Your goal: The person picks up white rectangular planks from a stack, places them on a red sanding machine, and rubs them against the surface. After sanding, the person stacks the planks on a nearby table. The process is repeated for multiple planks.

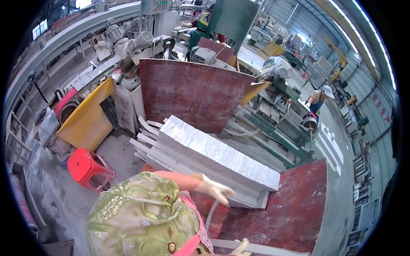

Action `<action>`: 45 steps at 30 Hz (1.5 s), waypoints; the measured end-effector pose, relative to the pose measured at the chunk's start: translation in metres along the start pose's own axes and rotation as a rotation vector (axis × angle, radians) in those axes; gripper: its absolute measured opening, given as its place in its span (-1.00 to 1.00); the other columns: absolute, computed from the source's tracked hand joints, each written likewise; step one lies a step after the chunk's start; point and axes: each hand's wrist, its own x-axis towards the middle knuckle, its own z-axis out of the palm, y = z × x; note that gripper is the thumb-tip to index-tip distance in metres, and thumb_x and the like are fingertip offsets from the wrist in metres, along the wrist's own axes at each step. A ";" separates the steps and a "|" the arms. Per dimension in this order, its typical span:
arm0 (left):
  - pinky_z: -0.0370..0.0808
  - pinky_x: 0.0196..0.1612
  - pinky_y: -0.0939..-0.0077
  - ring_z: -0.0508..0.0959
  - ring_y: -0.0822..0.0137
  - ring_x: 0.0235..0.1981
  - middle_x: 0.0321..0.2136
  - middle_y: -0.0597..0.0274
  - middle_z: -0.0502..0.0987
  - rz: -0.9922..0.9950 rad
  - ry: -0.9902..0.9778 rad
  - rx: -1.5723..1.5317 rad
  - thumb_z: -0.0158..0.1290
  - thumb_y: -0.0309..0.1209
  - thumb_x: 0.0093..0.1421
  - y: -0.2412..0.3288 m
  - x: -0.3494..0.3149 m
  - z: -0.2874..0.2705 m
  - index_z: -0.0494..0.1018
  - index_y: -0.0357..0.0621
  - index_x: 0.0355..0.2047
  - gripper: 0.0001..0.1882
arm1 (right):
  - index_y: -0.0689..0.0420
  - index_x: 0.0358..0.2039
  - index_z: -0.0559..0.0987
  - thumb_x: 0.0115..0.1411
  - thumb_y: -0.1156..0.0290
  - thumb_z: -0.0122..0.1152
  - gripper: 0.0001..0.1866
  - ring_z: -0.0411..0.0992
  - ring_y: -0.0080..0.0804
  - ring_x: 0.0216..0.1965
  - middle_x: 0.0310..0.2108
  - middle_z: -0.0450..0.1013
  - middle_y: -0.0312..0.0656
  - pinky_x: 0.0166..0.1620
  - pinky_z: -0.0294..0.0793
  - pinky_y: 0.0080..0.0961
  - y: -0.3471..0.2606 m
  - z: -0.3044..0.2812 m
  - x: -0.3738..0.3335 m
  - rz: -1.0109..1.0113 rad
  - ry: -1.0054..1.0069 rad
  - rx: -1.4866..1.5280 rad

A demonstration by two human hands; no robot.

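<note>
The cream-gloved left hand [215, 190], fingers extended, is hovering nearer the long pale-grey slab stack [218, 152] than the cream-gloved right hand [241, 247], grip indiscernible.

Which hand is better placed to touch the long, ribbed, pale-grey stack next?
Likely the white-gloved left hand, nearer that stack; the right hand is farther, at a long pale strip.

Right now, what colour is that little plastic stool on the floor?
The plastic stool is bright red, and it shows best in the head view.
</note>
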 end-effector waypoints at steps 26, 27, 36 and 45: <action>0.49 0.13 0.08 0.58 -0.14 0.05 0.00 -0.19 0.60 0.058 0.492 0.949 0.25 -0.26 0.24 0.154 -0.184 -0.111 0.32 -0.12 0.38 -0.28 | 0.20 -0.29 0.79 0.25 0.18 0.14 -0.62 0.60 -0.21 -0.16 -0.19 0.66 -0.01 0.01 0.53 -0.36 -0.384 -0.144 0.059 -0.534 0.871 0.002; 0.50 0.10 0.08 0.60 -0.15 0.00 -0.04 -0.17 0.61 0.173 0.541 1.018 0.23 -0.20 0.27 0.146 -0.200 -0.129 0.32 -0.09 0.38 -0.30 | 0.14 -0.14 0.79 0.37 0.27 0.02 -0.62 0.58 -0.25 -0.12 -0.11 0.65 -0.07 0.03 0.51 -0.37 -0.390 -0.114 0.062 -0.472 0.662 0.133; 0.22 -0.42 0.60 0.28 0.56 -0.52 -0.54 0.43 0.32 -0.320 0.345 0.108 0.09 -0.02 0.34 0.124 -0.247 -0.196 0.47 -0.28 0.25 -0.35 | 0.47 0.05 0.41 0.44 0.17 0.09 -0.49 0.65 -0.22 -0.21 -0.19 0.58 0.09 -0.16 0.64 -0.48 -0.324 0.006 0.165 -0.194 0.326 0.866; 0.21 -0.52 0.62 0.19 0.59 -0.64 -0.62 0.45 0.31 -0.331 0.174 -0.065 -0.04 0.00 0.47 0.084 -0.269 -0.229 0.53 -0.31 0.17 -0.41 | 0.47 -0.24 0.59 0.30 0.26 0.05 -0.58 0.66 -0.31 -0.28 -0.27 0.66 -0.03 -0.08 0.56 -0.39 -0.333 0.037 0.155 -0.068 0.295 0.444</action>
